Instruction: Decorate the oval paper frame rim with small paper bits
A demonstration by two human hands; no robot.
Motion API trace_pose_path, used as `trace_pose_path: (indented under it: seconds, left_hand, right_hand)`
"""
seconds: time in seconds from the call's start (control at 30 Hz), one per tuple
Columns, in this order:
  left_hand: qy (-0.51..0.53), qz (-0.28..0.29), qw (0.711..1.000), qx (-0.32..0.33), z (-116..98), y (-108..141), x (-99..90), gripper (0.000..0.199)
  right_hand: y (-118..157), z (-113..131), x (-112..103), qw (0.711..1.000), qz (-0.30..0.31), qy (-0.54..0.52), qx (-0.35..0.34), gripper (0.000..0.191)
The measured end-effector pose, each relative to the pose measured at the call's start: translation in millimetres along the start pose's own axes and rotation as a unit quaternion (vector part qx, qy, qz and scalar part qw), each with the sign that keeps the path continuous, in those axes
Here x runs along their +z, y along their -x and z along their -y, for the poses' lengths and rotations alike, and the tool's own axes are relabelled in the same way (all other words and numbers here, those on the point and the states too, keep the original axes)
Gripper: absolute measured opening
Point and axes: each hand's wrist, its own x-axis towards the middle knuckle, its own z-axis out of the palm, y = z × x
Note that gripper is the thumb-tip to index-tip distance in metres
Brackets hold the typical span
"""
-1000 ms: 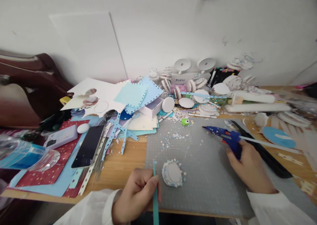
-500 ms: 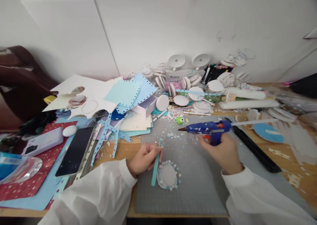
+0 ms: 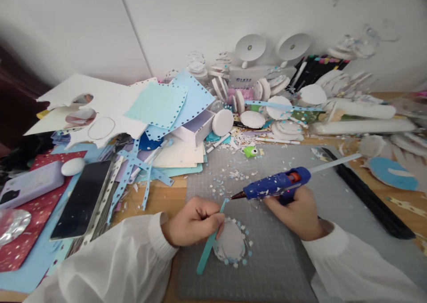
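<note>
The left hand (image 3: 194, 222) grasped a teal stick (image 3: 205, 255), the right hand (image 3: 298, 213) a hot-glue gun (image 3: 273, 184); the disc (image 3: 232, 241) seemed mostly edged.

At the centre of the frame we see a deep blue glue gun (image 3: 271, 186) with pale flecks, an orange-red part, a dark tip and a whitish glue stick (image 3: 336, 162). Left of it we find a teal stick (image 3: 207, 253) and a white round piece (image 3: 231, 240) edged with white and light blue bits. Beneath, we note a grey mat (image 3: 276, 272) with a faint grid. At lower left and lower right we see white sleeves (image 3: 113, 258). Towards the upper left, we see aqua (image 3: 156, 105) and light blue sheets (image 3: 198, 91) bordered with small dark marks; at far left, a red sheet (image 3: 20, 247) speckled with pale dots. Near the middle we spot a bright green figure (image 3: 248, 151); at right, a blue disc (image 3: 387, 175) with a white stripe.
</note>
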Motion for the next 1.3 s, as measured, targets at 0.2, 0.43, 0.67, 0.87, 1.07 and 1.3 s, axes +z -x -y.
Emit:
trace_pose_path:
  seconds: [0.2, 0.43, 0.67, 0.87, 1.07, 1.3]
  left_hand:
    - [-0.016, 0.001, 1.0, 0.018, -3, -1, 1.0, 0.051]
    - [-0.001, 0.006, 1.0, 0.012, -2, 0, 0.6, 0.051]
    - [-0.009, 0.007, 1.0, -0.002, -3, 0, 0.6, 0.052]
    - [-0.008, 0.013, 1.0, -0.003, -5, 0, 1.0, 0.052]
    - [-0.015, 0.011, 1.0, -0.002, -5, -1, 0.5, 0.052]
    - [-0.008, 0.013, 1.0, -0.002, -3, 0, 0.3, 0.052]
  right_hand:
    - [3, -1, 0, 1.0, 0.018, 0.0, -0.015, 0.029]
    - [4, -3, -1, 0.999, 0.014, 0.028, -0.037, 0.031]
    - [5, -7, -1, 0.999, 0.033, 0.031, -0.01, 0.032]
    - [4, -3, -2, 0.999, 0.043, 0.019, 0.004, 0.033]
    - [7, -9, -1, 0.998, 0.048, 0.036, -0.002, 0.031]
    - [9, -14, 2, 0.988, -0.03, 0.114, -0.096, 0.016]
